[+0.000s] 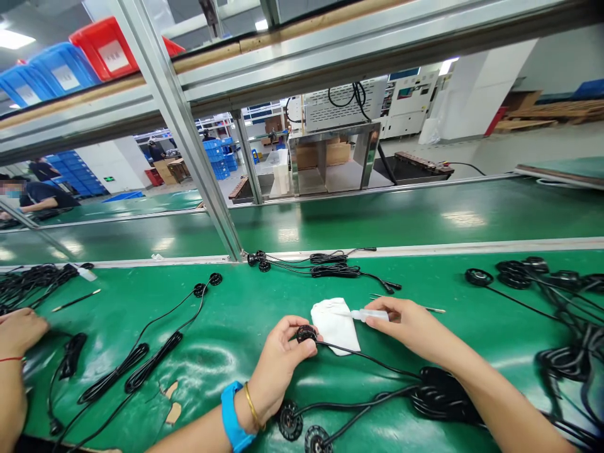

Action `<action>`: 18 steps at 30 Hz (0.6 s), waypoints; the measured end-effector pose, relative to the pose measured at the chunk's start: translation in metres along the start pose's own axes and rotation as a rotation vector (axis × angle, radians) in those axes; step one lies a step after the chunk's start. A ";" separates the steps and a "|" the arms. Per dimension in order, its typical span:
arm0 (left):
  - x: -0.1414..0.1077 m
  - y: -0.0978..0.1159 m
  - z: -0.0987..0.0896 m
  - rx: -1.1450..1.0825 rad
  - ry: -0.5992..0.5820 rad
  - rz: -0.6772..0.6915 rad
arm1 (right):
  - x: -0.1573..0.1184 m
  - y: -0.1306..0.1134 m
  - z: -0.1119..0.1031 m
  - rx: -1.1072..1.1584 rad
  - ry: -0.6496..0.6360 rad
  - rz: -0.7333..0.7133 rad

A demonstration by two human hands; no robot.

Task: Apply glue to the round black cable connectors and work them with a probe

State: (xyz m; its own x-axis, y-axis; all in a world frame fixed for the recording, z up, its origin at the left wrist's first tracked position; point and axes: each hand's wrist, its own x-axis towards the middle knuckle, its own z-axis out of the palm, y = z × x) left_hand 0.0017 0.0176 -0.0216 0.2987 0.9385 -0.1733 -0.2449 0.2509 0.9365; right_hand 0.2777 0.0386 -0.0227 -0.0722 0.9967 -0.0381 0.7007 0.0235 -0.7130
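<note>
My left hand (282,352), with a blue band and a gold bangle at the wrist, pinches a small round black cable end (306,334). Its black cable (372,360) runs right to a coiled bundle (443,396) under my right forearm. In my right hand (401,318) is a small translucent squeeze bottle (370,314), its tip pointing left at the edge of a folded white cloth (336,324). The cloth lies flat on the green mat between my hands. Two more round black ends (289,420) rest just below my left wrist.
Cable bundles lie on the mat at left (129,371), at the back (335,264) and at right (570,352). Another person's hand (21,330) rests at the far left. A metal post (189,138) rises behind the mat's back edge. Torn patches (173,412) mark the mat.
</note>
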 end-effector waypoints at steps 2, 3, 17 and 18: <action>0.000 0.001 0.000 0.000 0.004 -0.001 | 0.001 0.005 0.004 -0.056 0.040 0.006; 0.000 0.001 0.000 0.001 0.005 -0.002 | 0.001 0.006 0.005 -0.083 0.063 0.004; -0.001 -0.001 -0.001 -0.017 -0.015 0.004 | -0.037 -0.066 0.062 -0.092 0.325 -0.765; -0.001 -0.001 0.000 -0.019 -0.010 0.001 | -0.037 -0.067 0.067 -0.102 0.347 -0.767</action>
State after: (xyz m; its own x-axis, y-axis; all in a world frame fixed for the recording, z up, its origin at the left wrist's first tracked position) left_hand 0.0015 0.0164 -0.0226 0.3080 0.9363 -0.1690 -0.2631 0.2545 0.9306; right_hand 0.1856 -0.0050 -0.0204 -0.3438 0.6691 0.6589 0.6085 0.6932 -0.3863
